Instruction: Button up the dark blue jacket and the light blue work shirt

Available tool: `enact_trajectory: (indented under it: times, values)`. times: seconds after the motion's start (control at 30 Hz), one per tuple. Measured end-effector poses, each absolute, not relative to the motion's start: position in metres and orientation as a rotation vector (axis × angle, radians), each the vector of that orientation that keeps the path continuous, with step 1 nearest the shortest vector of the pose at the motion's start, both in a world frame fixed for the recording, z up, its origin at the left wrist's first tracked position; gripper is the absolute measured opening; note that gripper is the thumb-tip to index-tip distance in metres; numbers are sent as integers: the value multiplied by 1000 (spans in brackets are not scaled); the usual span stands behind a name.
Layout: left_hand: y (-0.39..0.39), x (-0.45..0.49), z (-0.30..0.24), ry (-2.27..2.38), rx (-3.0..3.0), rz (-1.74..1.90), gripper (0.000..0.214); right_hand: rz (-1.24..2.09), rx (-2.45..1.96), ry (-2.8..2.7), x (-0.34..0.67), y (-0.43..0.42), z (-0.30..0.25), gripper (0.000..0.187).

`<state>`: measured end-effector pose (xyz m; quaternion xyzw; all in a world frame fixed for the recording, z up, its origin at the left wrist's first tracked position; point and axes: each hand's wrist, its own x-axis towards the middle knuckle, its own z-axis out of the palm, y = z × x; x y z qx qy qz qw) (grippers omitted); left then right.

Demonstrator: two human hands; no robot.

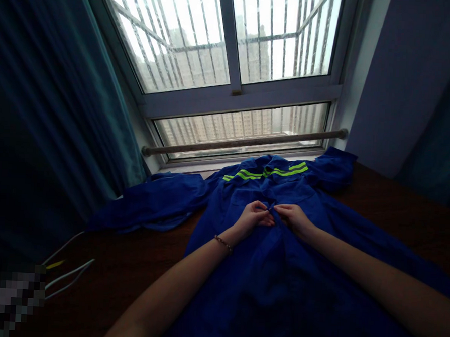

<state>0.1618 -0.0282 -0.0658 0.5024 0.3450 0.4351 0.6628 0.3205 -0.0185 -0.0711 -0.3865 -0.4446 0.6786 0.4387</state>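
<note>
A blue work jacket (279, 282) with neon yellow-green stripes (266, 171) near its collar lies spread flat on a dark wooden table (129, 264). My left hand (253, 216) and my right hand (292, 216) meet at the jacket's front opening in the chest area. Both pinch the fabric edges there, fingers curled. A beaded bracelet (223, 243) circles my left wrist. One sleeve (159, 200) stretches out to the left.
A barred window (231, 48) with a horizontal rail (245, 139) runs along the table's far edge. A dark teal curtain (43, 103) hangs at left. White and yellow cables (66, 271) lie at the table's left edge. A wall stands at right.
</note>
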Motion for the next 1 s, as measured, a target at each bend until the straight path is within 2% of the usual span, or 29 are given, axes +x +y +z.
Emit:
enact_trajectory:
  times: [0.3,0.6,0.83,1.0]
  values:
    - [-32,162,-57,791,1081,1043,30,1557,-985,-1097,320,-19,-76,31]
    - [-32,162,-58,820,1046,1044,28,1591,-964,-1085,320,-21,-71,30]
    - [-31,162,-59,819,1055,1051,28,1616,-903,-1086,319,-29,-62,21]
    - [-31,162,-58,820,1053,1064,29,1568,-959,-1081,318,-32,-62,25]
